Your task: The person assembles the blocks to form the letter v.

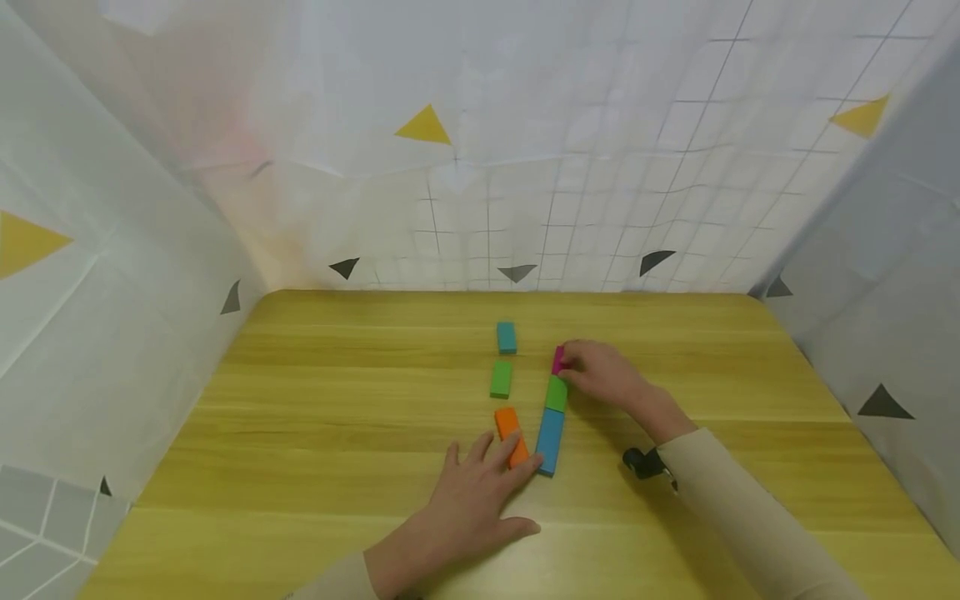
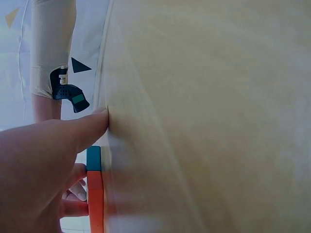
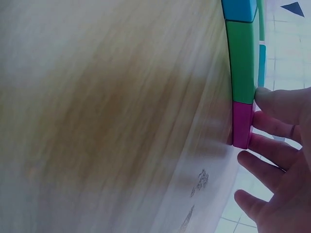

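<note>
On the right, a row of blocks touches end to end: a long blue block (image 1: pixel 550 442) nearest me, a green block (image 1: pixel 556 394), then a short magenta block (image 1: pixel 557 360) at the far end. My right hand (image 1: pixel 606 377) pinches the magenta block; in the right wrist view its thumb lies by the seam between the magenta block (image 3: pixel 242 125) and the green one (image 3: pixel 242 63). My left hand (image 1: pixel 476 500) lies spread, fingers straight, with the index fingertip at the blue block's near end. Other fingers reach over the orange block (image 1: pixel 507 422), partly covering it.
Left of the row, a second green block (image 1: pixel 501 379) and a small teal block (image 1: pixel 506 337) lie apart, beyond the orange one. The wooden table (image 1: pixel 337 400) is enclosed by white sheeting (image 1: pixel 337 208) at the back and sides. A black wrist device (image 1: pixel 642 463) hangs below the right sleeve.
</note>
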`<state>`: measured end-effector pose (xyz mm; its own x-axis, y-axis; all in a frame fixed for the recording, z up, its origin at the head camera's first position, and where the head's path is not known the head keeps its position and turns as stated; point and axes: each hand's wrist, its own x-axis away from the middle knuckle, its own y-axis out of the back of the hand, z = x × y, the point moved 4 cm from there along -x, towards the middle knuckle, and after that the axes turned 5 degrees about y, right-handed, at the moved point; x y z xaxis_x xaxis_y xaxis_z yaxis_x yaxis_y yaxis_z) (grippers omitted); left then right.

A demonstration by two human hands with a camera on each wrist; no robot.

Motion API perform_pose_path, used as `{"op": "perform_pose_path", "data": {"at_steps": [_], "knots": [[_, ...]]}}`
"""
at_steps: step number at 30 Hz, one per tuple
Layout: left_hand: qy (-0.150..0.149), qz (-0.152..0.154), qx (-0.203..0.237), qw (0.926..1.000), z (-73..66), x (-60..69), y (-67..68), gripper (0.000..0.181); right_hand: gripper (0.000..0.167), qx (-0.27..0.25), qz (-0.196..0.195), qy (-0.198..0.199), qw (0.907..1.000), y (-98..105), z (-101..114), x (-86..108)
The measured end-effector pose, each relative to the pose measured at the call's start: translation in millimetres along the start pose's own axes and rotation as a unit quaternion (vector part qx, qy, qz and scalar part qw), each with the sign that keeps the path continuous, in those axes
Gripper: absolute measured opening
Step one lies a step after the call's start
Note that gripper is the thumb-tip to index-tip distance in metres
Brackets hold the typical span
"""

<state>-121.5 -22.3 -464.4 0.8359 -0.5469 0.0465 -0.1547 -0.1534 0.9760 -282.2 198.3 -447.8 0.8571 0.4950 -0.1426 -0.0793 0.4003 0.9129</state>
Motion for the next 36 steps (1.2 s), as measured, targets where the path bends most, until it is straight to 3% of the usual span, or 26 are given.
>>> {"op": "perform_pose_path", "data": {"at_steps": [27,36], "knots": [[0.003,0.007,0.008,0.9999,-1.1,-2.5,3.8,0.079,0.01,-0.017,0.013,-0.038,0.999,-1.8,-4.3,1.9],[-0.004,0.001,-0.014,0.9999,-0.5,-3.5,2.1,0.079,0.013,-0.025,0.017,-0.05,0.9983,-2.7,-6.2,2.9]]}}
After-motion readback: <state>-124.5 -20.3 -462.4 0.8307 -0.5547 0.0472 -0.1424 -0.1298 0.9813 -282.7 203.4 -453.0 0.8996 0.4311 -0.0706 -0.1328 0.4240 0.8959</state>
